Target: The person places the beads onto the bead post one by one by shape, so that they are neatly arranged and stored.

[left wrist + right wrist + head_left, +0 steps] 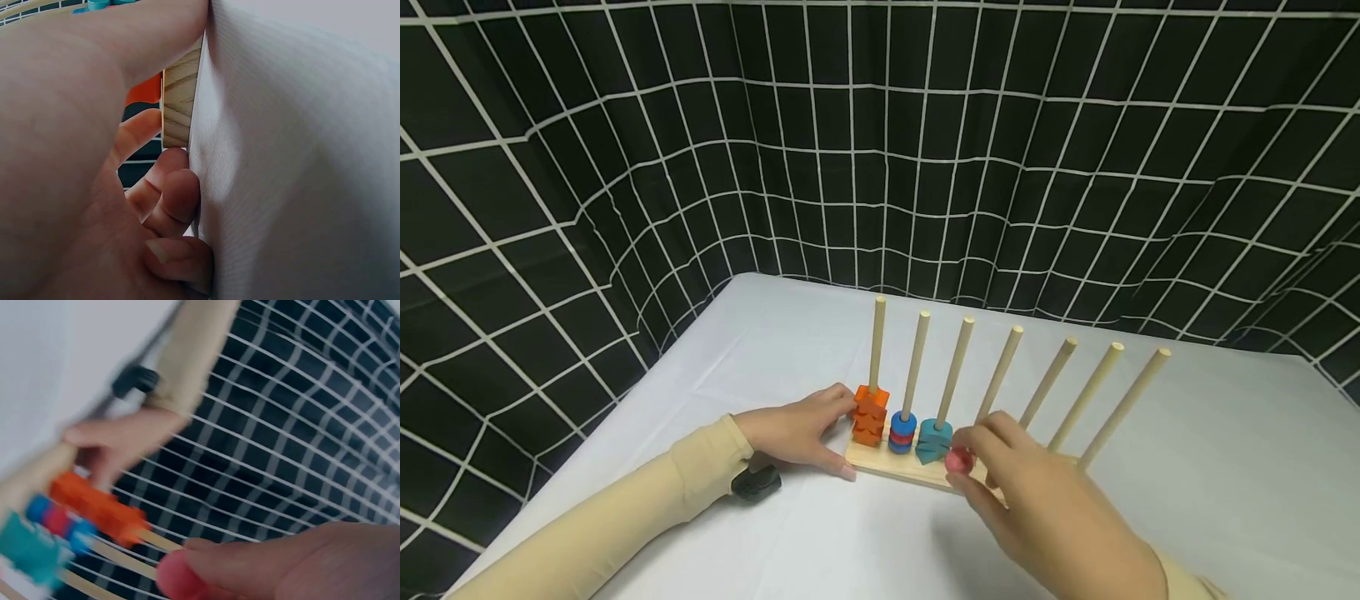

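A wooden peg stand (891, 472) with several upright rods stands on the white table. My left hand (801, 429) holds its left end, the thumb by the front edge and a finger against the orange pieces (870, 417). In the left wrist view, the bent fingers (178, 194) lie round the end of the board (178, 103). Between thumb and fingertips my right hand (1045, 492) pinches a round pink bead (959, 461) near the fourth rod. The right wrist view shows this pink bead (178, 575) at the thumb tip; its far side is hidden.
Blue and red discs (902, 433) sit on the second rod and teal pieces (934, 442) on the third. The right hand covers the lower part of several rods to the right. A black curtain with white grid lines (925, 150) surrounds the white table (760, 333).
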Motion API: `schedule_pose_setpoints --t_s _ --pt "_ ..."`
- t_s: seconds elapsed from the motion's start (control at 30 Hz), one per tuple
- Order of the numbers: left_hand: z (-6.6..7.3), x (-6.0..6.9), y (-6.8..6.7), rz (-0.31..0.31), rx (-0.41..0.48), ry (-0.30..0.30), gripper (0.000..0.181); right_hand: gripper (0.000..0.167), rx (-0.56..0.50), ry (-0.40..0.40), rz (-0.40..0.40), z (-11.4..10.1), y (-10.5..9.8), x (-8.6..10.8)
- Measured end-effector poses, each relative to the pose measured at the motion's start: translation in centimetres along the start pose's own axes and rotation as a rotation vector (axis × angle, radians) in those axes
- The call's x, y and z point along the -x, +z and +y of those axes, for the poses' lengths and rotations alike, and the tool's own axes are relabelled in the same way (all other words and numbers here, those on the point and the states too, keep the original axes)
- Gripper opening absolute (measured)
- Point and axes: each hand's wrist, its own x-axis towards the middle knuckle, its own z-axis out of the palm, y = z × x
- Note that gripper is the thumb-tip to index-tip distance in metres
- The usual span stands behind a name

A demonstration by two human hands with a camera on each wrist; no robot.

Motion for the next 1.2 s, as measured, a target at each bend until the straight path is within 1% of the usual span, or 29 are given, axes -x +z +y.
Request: schedule_pose_setpoints --t_s 0.03,0.1,0.17,0.23,0.3,0.33,0.4,0.47,0.53,0.57,0.63,0.83,1.03,1.2 --pt "0.0 0.0 0.0 -0.001 0.002 -0.001 0.077 0.026 0.0 0.003 0.02 -0.2 -0.9 -0.2" --pt "0.0 0.0 0.0 -0.003 0.004 -0.004 0.077 0.029 -0.013 -0.011 0.095 -0.2 -2.4 -0.5" --pt "0.0 0.0 0.0 -0.004 0.004 -0.003 0.078 0.034 -0.011 -0.05 0.184 0.7 -3.4 -0.9" --pt "0.0 0.1 0.0 -0.004 0.005 -0.003 0.078 0.04 -0.02 -0.088 0.277 3.0 -2.9 -1.5" --pt "-0.1 0.1 0.0 -0.003 0.005 -0.002 0.078 0.046 -0.034 -0.118 0.357 6.1 -1.4 -2.1" --pt "-0.1 0.1 0.0 -0.003 0.006 0.0 0.077 0.047 -0.033 -0.13 0.387 7.0 -1.1 -2.5" --pt "-0.1 0.1 0.0 -0.005 0.009 0.001 0.077 0.043 -0.036 -0.146 0.423 7.1 -1.5 -3.0" --pt "0.0 0.2 0.0 -0.006 0.011 0.002 0.076 0.038 -0.01 -0.149 0.432 5.5 -3.0 -3.4" --pt "0.0 0.2 0.0 -0.006 0.009 0.004 0.077 0.034 0.014 -0.153 0.441 2.7 -5.2 -3.6" --pt "0.1 0.2 0.0 -0.007 0.007 0.003 0.077 0.033 0.023 -0.15 0.442 1.9 -5.8 -3.7" --pt "0.1 0.2 0.0 -0.004 0.003 0.006 0.077 0.031 0.038 -0.144 0.454 1.4 -6.1 -3.9" --pt "-0.1 0.0 0.1 0.0 0.002 0.01 0.077 0.026 0.064 -0.111 0.459 2.0 -5.5 -4.3" --pt "-0.1 0.0 0.1 -0.001 0.008 0.011 0.078 0.028 0.142 -0.088 0.424 2.2 -4.8 -4.3" --pt "0.0 -0.1 0.0 -0.002 -0.003 0.005 0.08 0.025 0.181 -0.072 0.412 2.2 -3.3 -3.7"
